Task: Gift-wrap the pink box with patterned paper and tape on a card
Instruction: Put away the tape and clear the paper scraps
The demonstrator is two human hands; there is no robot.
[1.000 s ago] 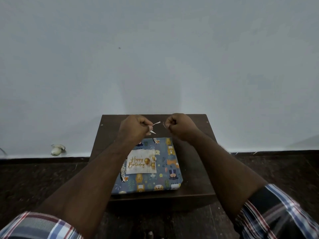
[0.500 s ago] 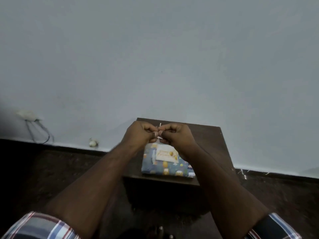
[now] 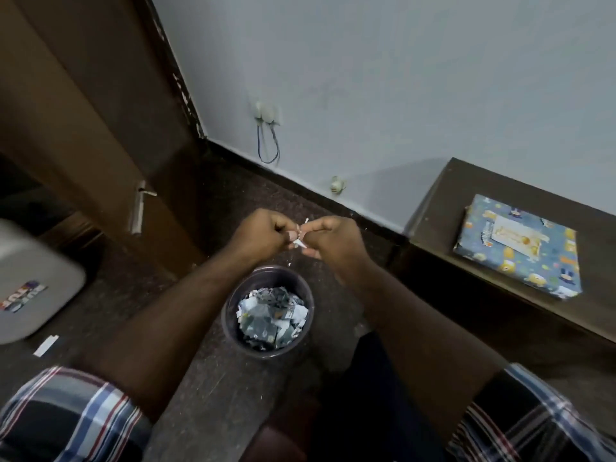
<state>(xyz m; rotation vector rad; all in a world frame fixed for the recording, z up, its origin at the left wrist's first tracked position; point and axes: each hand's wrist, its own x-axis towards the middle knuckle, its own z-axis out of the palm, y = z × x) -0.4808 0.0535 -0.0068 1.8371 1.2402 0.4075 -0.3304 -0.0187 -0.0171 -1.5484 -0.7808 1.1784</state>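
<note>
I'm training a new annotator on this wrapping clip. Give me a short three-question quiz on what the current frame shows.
1. True or false: the wrapped box is resting on the floor.
2. What stands directly below the two hands? A) a bin of paper scraps B) a roll of tape C) a pair of scissors
3. Fill in: the left hand and right hand together pinch a small white ____.

Key
1. False: it lies on the dark wooden table, with the card on top.
2. A: the bin holds cut paper.
3. Scrap, likely tape backing or paper; too small to tell.
</note>
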